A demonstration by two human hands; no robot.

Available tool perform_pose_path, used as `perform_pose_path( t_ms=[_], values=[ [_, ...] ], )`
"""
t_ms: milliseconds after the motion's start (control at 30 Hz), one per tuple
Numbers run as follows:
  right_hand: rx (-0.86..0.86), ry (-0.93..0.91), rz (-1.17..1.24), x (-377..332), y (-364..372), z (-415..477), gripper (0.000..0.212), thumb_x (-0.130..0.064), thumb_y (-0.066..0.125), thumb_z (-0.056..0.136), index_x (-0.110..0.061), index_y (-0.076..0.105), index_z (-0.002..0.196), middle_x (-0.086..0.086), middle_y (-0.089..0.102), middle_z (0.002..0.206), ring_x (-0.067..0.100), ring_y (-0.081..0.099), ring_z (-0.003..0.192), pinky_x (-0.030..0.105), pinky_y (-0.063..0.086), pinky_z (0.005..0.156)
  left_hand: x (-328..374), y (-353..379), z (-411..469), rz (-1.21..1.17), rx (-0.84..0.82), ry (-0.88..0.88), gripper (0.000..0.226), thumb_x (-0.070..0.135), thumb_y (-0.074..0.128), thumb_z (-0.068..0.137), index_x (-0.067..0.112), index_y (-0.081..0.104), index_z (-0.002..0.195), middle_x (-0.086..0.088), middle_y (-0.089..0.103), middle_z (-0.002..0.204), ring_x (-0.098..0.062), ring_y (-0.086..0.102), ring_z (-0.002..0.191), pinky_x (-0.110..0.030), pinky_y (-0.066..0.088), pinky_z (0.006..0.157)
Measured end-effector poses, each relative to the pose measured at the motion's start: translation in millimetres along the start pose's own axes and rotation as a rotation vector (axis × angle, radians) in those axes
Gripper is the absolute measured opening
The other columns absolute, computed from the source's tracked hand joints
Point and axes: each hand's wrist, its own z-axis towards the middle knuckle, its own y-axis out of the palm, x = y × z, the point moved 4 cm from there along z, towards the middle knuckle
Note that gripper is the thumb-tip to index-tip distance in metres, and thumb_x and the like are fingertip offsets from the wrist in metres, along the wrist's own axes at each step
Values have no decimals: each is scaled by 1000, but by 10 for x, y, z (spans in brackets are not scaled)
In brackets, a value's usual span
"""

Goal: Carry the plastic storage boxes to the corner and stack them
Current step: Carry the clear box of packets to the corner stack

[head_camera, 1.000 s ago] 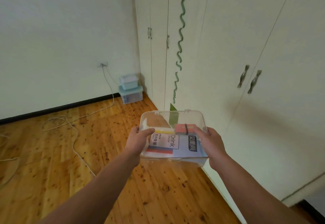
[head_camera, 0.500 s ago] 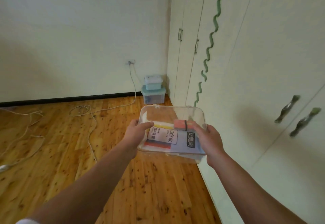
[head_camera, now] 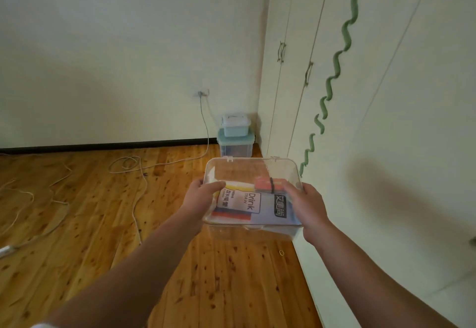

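Head view
Clear box (head_camera: 251, 173): held level in the air above the floor (head_camera: 77, 224), in front of the person, close to the wardrobe (head_camera: 386, 147) on the right. Lid closed; two clasps on the far edge.
Contents: a "Drink Straw" pack (head_camera: 238, 205), a yellow strip, a red item with a dark band.
Left hand (head_camera: 199, 200): closed on the box's left side, thumb on the lid, fingers under the base.
Right hand (head_camera: 306, 205): closed on the box's right side, thumb on the lid.
Corner stack: small pale box (head_camera: 235, 124) on top of a larger teal-lidded box (head_camera: 235, 145), standing where wall and wardrobe meet, well ahead of the held box.
Cable (head_camera: 134, 163): runs from a wall socket (head_camera: 202, 93) and loops across the floor.
Wardrobe doors: shut; green wavy strip (head_camera: 334, 70) on one.
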Motion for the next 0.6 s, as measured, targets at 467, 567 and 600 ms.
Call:
perform_pose_path(
  t_ms=[467, 567, 600],
  values=[
    [34, -18, 37, -810, 986, 1578, 25, -54, 65, 82, -34, 51, 86, -12, 64, 79, 4, 63, 69, 23, 44, 50, 874, -147, 1837, -35, -6, 8, 57, 31, 69, 85, 27, 44, 136, -2, 63, 107, -24, 66, 89, -34, 57, 51],
    [42, -20, 20, -906, 1112, 1841, 26, -55, 64, 81, -32, 53, 86, -11, 65, 81, 6, 63, 72, 26, 44, 53, 999, -140, 2112, -33, 2, 8, 56, 31, 70, 85, 27, 44, 135, -2, 62, 106, -24, 66, 90, -38, 59, 57],
    [38, -19, 12, -935, 1153, 1939, 27, -56, 64, 80, -32, 54, 87, -9, 66, 81, 7, 63, 72, 26, 44, 54, 1039, -127, 2203, -41, 1, 5, 56, 30, 70, 85, 28, 44, 135, -2, 62, 106, -24, 66, 89, -38, 60, 58]
  ],
)
